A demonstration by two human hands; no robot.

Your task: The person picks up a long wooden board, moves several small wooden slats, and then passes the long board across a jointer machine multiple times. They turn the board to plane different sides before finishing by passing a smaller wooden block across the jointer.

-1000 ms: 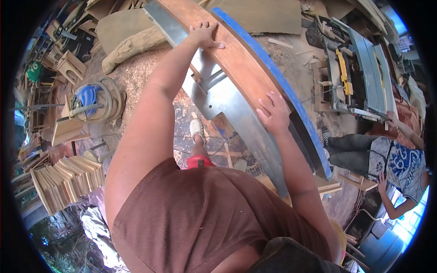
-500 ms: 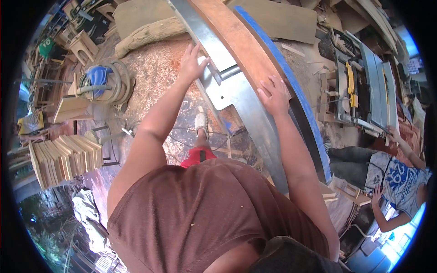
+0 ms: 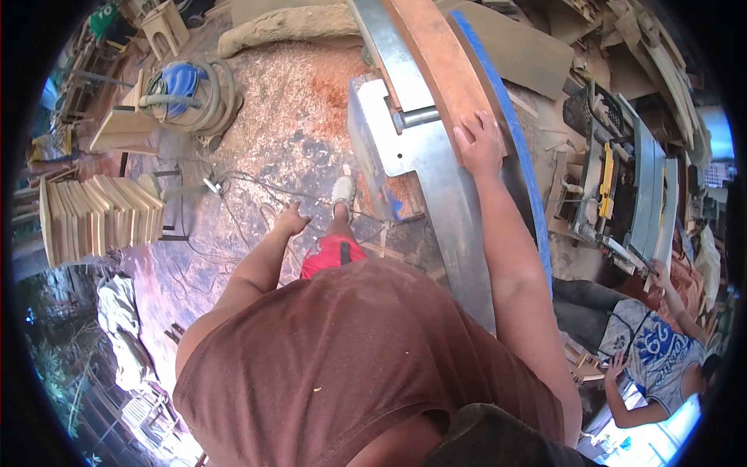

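Note:
My right hand (image 3: 480, 144) lies on the near end of a long reddish-brown wooden plank (image 3: 438, 43), its fingers spread over the wood. The plank runs along the metal bed (image 3: 451, 210) of what looks like a jointer, beside a blue-edged strip (image 3: 498, 74). Left of the plank, a dark slot with a cylindrical bar (image 3: 420, 117) crosses the bed. My left hand (image 3: 292, 220) hangs in the air over the floor, away from the machine, with fingers apart and nothing visible in it.
Wood shavings (image 3: 288, 101) cover the floor, where a cable (image 3: 257, 183) also lies. To the left are a blue shop vacuum (image 3: 179, 84) and a stack of boards (image 3: 101, 218). A log (image 3: 288, 29) lies ahead. At right, another person (image 3: 654, 342) works by a machine with a yellow bar (image 3: 606, 179).
My left hand has come off the left edge of the machine and dropped back toward my body. My right hand stays on the plank. The view has shifted a little.

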